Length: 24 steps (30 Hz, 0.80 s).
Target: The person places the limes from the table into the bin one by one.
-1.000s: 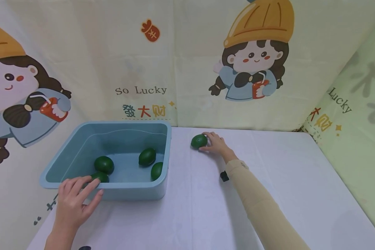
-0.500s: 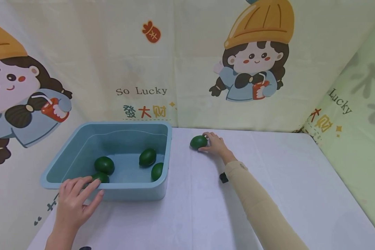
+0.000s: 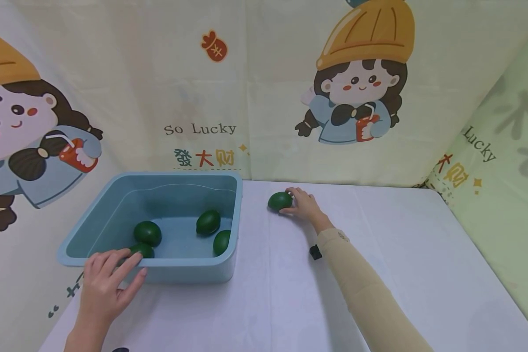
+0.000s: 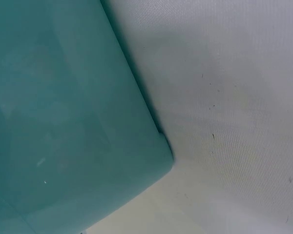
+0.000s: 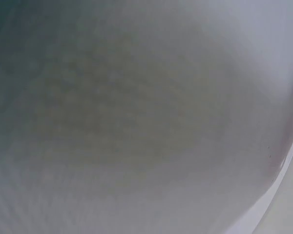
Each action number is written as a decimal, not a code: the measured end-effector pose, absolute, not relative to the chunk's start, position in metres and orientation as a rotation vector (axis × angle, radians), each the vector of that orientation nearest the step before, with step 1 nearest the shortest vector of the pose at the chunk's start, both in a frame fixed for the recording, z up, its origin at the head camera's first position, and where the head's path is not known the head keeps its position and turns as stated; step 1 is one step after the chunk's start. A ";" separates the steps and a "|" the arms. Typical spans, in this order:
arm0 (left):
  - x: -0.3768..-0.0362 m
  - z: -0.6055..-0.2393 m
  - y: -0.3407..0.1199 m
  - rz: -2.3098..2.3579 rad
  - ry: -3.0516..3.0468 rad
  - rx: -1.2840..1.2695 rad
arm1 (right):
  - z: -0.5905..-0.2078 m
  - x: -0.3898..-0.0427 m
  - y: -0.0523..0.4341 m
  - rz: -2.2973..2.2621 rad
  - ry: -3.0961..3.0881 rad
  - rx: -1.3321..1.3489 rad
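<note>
A white cloth-covered desk (image 3: 290,293) carries a pale blue rectangular plastic tub (image 3: 189,271), whose near rim lies under the left hand (image 3: 107,288), fingers spread flat. A dark green oval fruit (image 3: 279,201) lies at the right hand's (image 3: 305,205) fingertips, fingers curled round it.

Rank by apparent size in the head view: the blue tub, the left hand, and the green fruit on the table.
1. Blue tub, clearly largest.
2. Left hand, though nearness to the camera enlarges it.
3. Green fruit on the table, smallest, gripped by the right hand.
</note>
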<state>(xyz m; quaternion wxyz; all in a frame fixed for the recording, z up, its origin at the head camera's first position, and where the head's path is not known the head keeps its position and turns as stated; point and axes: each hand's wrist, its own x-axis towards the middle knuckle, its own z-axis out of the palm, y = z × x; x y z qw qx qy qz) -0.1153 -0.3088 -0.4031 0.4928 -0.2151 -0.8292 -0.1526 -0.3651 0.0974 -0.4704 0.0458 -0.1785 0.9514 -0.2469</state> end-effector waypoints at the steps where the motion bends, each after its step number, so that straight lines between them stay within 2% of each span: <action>1: -0.115 -0.403 -0.309 -0.370 -2.014 -0.521 | -0.470 -0.365 0.097 -0.754 2.905 -0.546; 24: -0.116 -0.403 -0.307 -0.373 -1.989 -0.528 | -0.459 -0.362 0.095 -0.746 2.988 -0.659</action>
